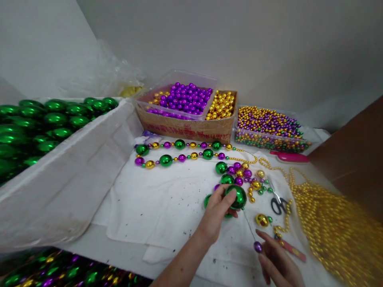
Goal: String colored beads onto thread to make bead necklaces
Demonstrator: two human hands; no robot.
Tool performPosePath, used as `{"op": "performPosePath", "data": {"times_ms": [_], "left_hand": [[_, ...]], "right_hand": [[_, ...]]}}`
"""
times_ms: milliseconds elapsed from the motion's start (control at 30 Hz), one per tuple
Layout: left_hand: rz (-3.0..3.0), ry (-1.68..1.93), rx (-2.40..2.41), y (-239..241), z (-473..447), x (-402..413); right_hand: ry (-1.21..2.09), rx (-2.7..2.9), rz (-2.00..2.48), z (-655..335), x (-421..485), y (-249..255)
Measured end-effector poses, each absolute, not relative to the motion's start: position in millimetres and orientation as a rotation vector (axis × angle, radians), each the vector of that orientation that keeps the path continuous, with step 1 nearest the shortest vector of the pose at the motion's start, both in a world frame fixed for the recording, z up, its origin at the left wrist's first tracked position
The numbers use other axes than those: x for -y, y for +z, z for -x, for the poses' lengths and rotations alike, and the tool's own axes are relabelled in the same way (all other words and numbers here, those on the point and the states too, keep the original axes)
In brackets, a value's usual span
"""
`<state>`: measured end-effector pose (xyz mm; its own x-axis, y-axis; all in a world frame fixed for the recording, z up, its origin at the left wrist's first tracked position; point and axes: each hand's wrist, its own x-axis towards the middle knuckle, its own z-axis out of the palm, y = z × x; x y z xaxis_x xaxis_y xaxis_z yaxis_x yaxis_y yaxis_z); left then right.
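Observation:
My left hand is closed round a large shiny green bead. From that bead a thin string runs down to a small purple bead, which my right hand holds at its fingertips. Behind my left hand lie loose green, purple and gold beads in a cluster on the white cloth. To the right of the string rests a gold bead with a small green one beside it. A finished-looking bead necklace lies in a long loop farther back.
A white foam box of big green balls stands left. At the back are a cardboard box of purple and gold beads and a clear tub of small mixed beads. Scissors, a pink-handled tool and gold bead chains lie right.

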<state>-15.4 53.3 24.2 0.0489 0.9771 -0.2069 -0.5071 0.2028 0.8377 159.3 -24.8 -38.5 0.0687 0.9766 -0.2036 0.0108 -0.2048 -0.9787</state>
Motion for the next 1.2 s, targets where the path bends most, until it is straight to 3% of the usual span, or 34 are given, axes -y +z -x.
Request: {"op": "performPosePath", "data": {"times_ms": [400, 667, 900, 1200], "left_hand": [[-0.504, 1.260, -0.862, 34.2, 16.4, -68.8], [-0.239, 1.478, -0.890, 50.3, 44.6, -75.7], [-0.452, 1.153, -0.528, 64.8, 23.4, -48.7], [-0.370, 1.312, -0.573, 66.7, 34.7, -59.4]], "right_hand": [[1.309, 0.924, 1.303, -154.0, 14.8, 3.9], [1.386, 0.884, 1.263, -174.6, 12.9, -0.5], [1.407, 1.017, 1.214, -157.0, -1.5, 11.9], [0.745, 1.477, 1.290, -134.9, -19.0, 22.8]]}}
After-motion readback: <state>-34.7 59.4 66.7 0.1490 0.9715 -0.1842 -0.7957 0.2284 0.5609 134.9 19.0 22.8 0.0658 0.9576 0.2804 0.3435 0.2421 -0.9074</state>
